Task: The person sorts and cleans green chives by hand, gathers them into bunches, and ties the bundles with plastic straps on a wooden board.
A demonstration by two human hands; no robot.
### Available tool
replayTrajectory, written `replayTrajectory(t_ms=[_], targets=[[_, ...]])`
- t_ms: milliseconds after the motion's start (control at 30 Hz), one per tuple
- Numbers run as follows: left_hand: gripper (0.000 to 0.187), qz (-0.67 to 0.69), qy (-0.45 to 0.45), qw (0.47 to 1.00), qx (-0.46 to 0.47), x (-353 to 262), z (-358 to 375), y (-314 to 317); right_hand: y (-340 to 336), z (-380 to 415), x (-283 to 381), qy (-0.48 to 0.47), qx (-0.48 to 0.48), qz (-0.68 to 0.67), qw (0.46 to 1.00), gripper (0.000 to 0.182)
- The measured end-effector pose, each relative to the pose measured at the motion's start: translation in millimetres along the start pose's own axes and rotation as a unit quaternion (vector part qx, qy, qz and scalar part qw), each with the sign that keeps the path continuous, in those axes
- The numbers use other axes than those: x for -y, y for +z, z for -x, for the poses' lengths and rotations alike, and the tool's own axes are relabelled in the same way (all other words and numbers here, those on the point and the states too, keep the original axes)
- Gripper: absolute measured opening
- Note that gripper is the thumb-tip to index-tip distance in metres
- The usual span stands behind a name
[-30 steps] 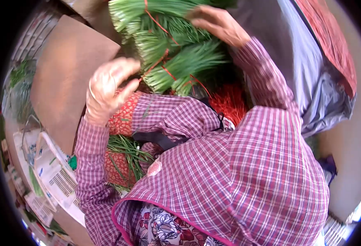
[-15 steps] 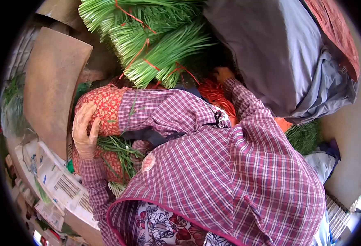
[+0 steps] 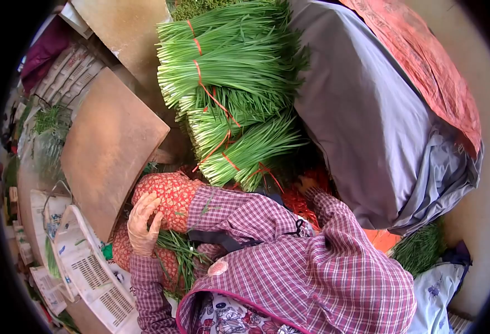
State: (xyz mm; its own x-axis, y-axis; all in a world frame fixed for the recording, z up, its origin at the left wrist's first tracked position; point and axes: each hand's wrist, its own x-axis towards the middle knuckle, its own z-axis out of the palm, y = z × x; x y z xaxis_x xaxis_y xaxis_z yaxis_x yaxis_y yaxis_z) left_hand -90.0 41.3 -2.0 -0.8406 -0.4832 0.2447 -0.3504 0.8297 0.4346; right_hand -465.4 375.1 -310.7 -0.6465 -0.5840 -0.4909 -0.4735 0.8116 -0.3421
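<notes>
My left hand (image 3: 144, 222), in a pale glove, lies on the knee of the red flowered trousers (image 3: 170, 192), its fingers stretched out and holding nothing. Loose green leaves (image 3: 181, 253) lie in the lap beside that wrist. My right hand (image 3: 307, 185) reaches into the shade next to a pile of red plastic strips (image 3: 298, 203); its fingertips are hidden, so whether it grips a strip cannot be told. Just beyond the knees, bundles of long green garlic chives (image 3: 239, 67) are stacked, with red strips tied round them.
A brown board (image 3: 111, 145) leans at the left, over a white plastic basket (image 3: 97, 267). A large grey cloth cover (image 3: 362, 111) with a red sheet (image 3: 423, 61) bulges at the right. More fine greens (image 3: 420, 250) lie below it.
My view has tilted up, so the whole scene sits lower and more of the chive stack shows. My left hand stays on the knee, my right by the red strips.
</notes>
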Motion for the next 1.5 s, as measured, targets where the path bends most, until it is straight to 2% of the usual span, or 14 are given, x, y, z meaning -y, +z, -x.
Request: replayTrajectory(t_ms=[167, 233, 333, 400, 467, 533, 600, 667, 700, 767, 867, 1067, 1333, 1500], targets=[[0.026, 0.007, -0.015, 1.000, -0.021, -2, 4, 2, -35, 10, 41, -0.057, -0.045, -0.118, 0.990, 0.044], [0.026, 0.008, -0.017, 0.999, -0.026, -5, 10, 2, -77, 17, 89, -0.160, -0.054, -0.199, 0.965, 0.038], [0.043, 0.070, -0.078, 0.994, -0.029, -17, 8, 5, -163, 43, 182, -0.299, -0.059, -0.277, 0.911, 0.024], [0.069, 0.329, -0.149, 0.930, -0.072, -56, -27, 9, -205, 59, 236, -0.338, 0.004, -0.343, 0.876, 0.023], [0.092, 0.449, -0.114, 0.886, -0.019, -86, -63, 16, -225, 78, 283, -0.366, 0.070, -0.424, 0.825, 0.022], [0.091, 0.594, -0.083, 0.799, 0.038, -102, -89, 46, -227, 93, 316, -0.430, 0.091, -0.500, 0.747, 0.017], [0.057, 0.601, -0.178, 0.777, 0.055, -112, -98, 58, -235, 95, 325, -0.516, 0.052, -0.384, 0.764, 0.018], [0.049, 0.644, -0.154, 0.736, 0.145, -107, -93, 53, -254, 81, 320, -0.544, -0.027, -0.307, 0.780, 0.020], [0.052, 0.589, -0.185, 0.778, 0.122, -116, -95, 44, -265, 61, 311, -0.522, -0.125, -0.305, 0.787, 0.019], [0.054, 0.613, -0.210, 0.754, 0.108, -103, -84, 38, -294, 2, 286, -0.414, -0.226, -0.377, 0.797, 0.017], [0.052, 0.616, -0.222, 0.754, 0.049, -79, -60, 30, -327, -85, 241, -0.258, -0.362, -0.300, 0.844, 0.019], [0.052, 0.603, -0.247, 0.758, -0.008, -54, -36, 7, -334, -158, 229, -0.171, -0.320, -0.136, 0.922, 0.028], [0.052, 0.608, -0.254, 0.752, -0.020, -47, -33, 3, -326, -167, 247, -0.172, -0.303, -0.120, 0.930, 0.035], [0.052, 0.594, -0.254, 0.763, -0.028, -45, -35, -1, -314, -189, 240, -0.214, -0.340, -0.333, 0.853, 0.030]])
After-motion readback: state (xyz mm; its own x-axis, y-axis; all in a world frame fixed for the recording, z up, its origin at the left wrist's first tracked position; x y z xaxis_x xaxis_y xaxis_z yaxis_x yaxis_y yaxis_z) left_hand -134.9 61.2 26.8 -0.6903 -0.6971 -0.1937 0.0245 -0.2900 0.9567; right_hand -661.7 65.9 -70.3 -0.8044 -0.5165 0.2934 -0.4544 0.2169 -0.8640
